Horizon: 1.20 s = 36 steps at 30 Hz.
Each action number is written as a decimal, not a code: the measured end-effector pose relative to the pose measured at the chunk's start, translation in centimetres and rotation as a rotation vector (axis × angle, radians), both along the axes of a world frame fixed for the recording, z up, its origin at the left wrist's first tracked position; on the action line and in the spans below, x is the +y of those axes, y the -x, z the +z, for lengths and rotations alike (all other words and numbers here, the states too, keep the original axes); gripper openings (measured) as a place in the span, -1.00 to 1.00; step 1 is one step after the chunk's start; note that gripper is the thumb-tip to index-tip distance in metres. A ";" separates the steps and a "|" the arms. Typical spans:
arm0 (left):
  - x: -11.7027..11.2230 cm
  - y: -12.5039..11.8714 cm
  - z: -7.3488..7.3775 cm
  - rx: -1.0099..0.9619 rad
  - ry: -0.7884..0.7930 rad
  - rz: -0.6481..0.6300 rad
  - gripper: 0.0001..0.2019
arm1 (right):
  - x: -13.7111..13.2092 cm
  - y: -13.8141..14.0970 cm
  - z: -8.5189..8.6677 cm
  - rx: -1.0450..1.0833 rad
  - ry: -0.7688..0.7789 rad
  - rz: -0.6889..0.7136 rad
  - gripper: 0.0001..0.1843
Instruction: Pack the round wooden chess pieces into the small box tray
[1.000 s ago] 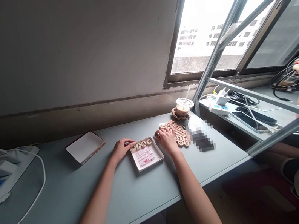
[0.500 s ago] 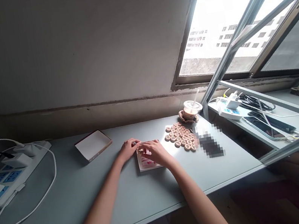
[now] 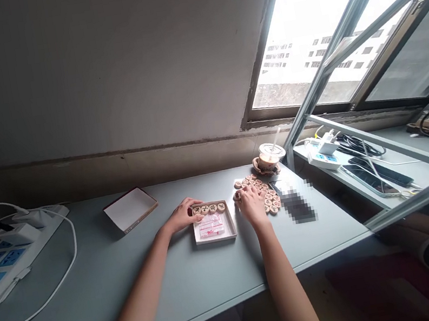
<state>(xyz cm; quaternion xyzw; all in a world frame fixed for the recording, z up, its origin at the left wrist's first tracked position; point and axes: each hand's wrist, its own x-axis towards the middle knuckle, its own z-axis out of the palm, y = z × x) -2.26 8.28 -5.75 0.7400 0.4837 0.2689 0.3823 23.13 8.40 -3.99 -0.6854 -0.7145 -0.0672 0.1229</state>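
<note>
A shallow white box [image 3: 216, 239] lies on the table in front of me. Along its far side runs a row of wooden xiangqi pieces [image 3: 213, 208], and a folded clear plastic bag with red print [image 3: 211, 225] lies in front of them. My left hand [image 3: 183, 215] grips the box's left wall, thumb over the rim. To the right of the box, my right hand [image 3: 251, 204] is closed over the left part of a cluster of loose xiangqi pieces [image 3: 273, 202]. Its fingertips pinch one piece [image 3: 236, 196] at the cluster's left edge, partly hidden.
The box lid [image 3: 132, 210] lies inside up at the back left. A drink cup with a straw [image 3: 271, 156] stands behind the pieces; a blurred dark object [image 3: 299, 206] lies to their right. Power strips with cables [image 3: 12, 254] sit far left. A metal frame [image 3: 310, 95] rises at right.
My right hand has moved right, from above the box to the loose pieces. The row of pieces in the box now shows. My left hand has stayed at the box's left side.
</note>
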 end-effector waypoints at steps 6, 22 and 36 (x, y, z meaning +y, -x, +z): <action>0.1 0.1 -0.3 -0.009 -0.002 -0.007 -0.58 | 0.0 -0.2 0.3 0.024 -0.018 0.014 -0.81; -0.2 -0.6 -0.1 0.033 -0.086 0.049 -0.66 | -1.7 5.2 0.9 0.286 0.178 0.674 -0.88; -0.5 -1.7 0.2 0.178 -0.127 0.118 -0.66 | -0.4 -0.6 0.9 0.057 0.021 -0.019 -0.85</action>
